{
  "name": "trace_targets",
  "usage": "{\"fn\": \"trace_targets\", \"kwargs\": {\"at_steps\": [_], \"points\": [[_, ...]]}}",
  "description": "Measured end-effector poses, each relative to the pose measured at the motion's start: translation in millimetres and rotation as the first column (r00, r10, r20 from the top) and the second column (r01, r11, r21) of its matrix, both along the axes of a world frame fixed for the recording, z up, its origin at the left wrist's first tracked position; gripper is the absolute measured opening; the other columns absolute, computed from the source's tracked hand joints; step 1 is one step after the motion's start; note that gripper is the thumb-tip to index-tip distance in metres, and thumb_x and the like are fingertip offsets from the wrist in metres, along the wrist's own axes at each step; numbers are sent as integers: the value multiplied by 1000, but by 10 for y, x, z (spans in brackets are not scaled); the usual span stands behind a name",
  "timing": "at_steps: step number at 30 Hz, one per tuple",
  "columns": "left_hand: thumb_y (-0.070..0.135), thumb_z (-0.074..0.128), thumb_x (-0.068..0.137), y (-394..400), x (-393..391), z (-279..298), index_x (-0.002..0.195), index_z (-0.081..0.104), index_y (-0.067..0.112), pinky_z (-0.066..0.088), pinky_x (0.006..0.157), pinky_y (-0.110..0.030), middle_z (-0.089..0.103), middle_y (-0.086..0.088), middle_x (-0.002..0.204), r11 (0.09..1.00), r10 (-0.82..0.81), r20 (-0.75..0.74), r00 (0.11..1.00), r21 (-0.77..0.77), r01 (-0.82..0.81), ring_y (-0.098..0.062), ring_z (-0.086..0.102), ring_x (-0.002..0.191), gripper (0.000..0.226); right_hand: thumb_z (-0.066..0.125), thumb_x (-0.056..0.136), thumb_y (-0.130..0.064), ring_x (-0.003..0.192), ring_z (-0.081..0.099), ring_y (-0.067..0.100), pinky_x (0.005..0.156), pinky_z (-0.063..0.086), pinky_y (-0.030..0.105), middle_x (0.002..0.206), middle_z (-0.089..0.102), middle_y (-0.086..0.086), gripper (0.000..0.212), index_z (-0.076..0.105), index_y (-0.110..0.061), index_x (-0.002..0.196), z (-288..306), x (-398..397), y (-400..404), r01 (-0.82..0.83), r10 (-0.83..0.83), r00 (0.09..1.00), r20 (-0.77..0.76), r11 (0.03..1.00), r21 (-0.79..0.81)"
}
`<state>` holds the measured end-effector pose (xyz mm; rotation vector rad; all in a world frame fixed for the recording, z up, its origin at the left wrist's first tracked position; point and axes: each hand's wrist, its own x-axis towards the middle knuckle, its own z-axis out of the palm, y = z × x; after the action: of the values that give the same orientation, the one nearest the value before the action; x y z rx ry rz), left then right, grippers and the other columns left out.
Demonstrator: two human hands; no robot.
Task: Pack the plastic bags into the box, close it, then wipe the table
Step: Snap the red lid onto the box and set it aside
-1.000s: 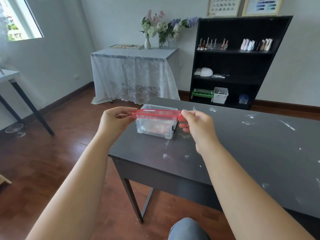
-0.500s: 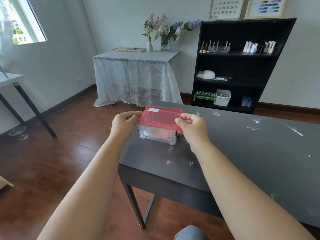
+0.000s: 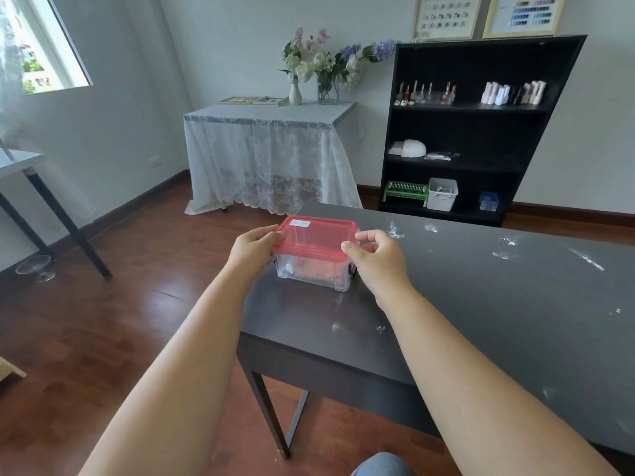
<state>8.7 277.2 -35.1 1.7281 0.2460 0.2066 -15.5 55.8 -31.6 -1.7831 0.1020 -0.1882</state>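
A small clear plastic box (image 3: 311, 274) stands near the left end of the dark table (image 3: 481, 304). Its translucent red lid (image 3: 316, 237) lies flat on top of it, with a white label at the far left corner. Crumpled plastic bags show through the box wall. My left hand (image 3: 256, 247) grips the lid's left edge. My right hand (image 3: 376, 257) pinches the lid's right front corner.
White powdery smears (image 3: 505, 247) are scattered over the table's far and right parts. Beyond the table stand a lace-covered side table (image 3: 271, 149) with flower vases and a black shelf unit (image 3: 470, 132). A light table (image 3: 20, 163) stands at the left over wooden floor.
Both hands have lowered the red lid from edge-on above the box to flat on top of it. The view has shifted closer and a little to the left.
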Motion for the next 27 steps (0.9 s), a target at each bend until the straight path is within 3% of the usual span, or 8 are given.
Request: {"fn": "trace_targets", "kwargs": {"at_steps": [4, 9, 13, 16, 20, 22, 24, 27], "points": [[37, 63, 83, -18, 10, -36, 80, 73, 39, 46, 71, -25, 70, 14, 85, 999, 12, -42, 999, 33, -11, -7, 60, 79, 10, 69, 78, -34, 73, 60, 10, 57, 41, 26, 90, 62, -1, 25, 56, -29, 98, 22, 37, 48, 14, -14, 999, -32, 1000, 0], [38, 62, 83, -34, 49, -55, 76, 73, 40, 44, 69, -25, 69, 20, 73, 999, 10, -39, 999, 51, -8, -6, 59, 75, 14, 69, 77, -33, 68, 61, 11, 55, 42, 26, 85, 63, -1, 21, 58, -27, 94, 24, 66, 54, 67, -68, 998, -8, 998, -10], [41, 63, 79, -46, 49, -62, 82, 75, 37, 51, 78, -31, 73, 10, 85, 1000, -22, -55, 998, -10, 21, -13, 65, 81, 13, 68, 78, -28, 66, 66, 21, 61, 52, 33, 84, 67, 4, 16, 58, -24, 90, 27, 72, 50, 77, -77, 997, -14, 997, 13], [42, 63, 79, -79, 30, -76, 85, 74, 37, 54, 74, -33, 72, 6, 90, 995, -42, -89, 995, -92, 34, -13, 67, 76, 13, 65, 79, -23, 69, 69, 27, 67, 57, 40, 87, 69, 8, 14, 60, -20, 91, 39, 66, 46, 80, -78, 996, -36, 996, 38], [43, 62, 83, -89, 22, -88, 70, 74, 40, 51, 59, -24, 67, 11, 65, 993, -76, -91, 993, -103, 66, -6, 62, 55, 18, 67, 79, -26, 51, 57, 0, 51, 42, 23, 81, 62, -3, 15, 61, -20, 92, 28, 42, 36, 101, -100, 995, -23, 995, 27], [42, 66, 81, -73, 8, -85, 79, 77, 28, 53, 66, -28, 70, 5, 72, 991, -70, -86, 994, -120, 59, -12, 64, 64, 18, 68, 81, -31, 66, 58, 2, 58, 40, 25, 91, 61, -2, 21, 60, -19, 96, 4, 30, 15, 106, -106, 994, -40, 994, 5], [40, 71, 76, -62, 4, -100, 88, 73, 17, 49, 78, -35, 69, -2, 84, 993, -12, -66, 998, -122, 3, -19, 62, 77, 26, 67, 83, -39, 87, 58, 17, 69, 41, 30, 106, 58, 3, 29, 55, -20, 102, -19, -1, -4, 85, -87, 994, -73, 996, -23], [35, 72, 78, -110, -17, -87, 66, 74, 35, 48, 72, -27, 69, 14, 67, 994, 68, -13, 998, -81, -69, -6, 61, 63, 12, 66, 83, -47, 94, 56, 22, 71, 40, 32, 109, 55, 4, 38, 48, -23, 106, -54, -74, 15, 35, -40, 993, -114, 998, -46]]}}
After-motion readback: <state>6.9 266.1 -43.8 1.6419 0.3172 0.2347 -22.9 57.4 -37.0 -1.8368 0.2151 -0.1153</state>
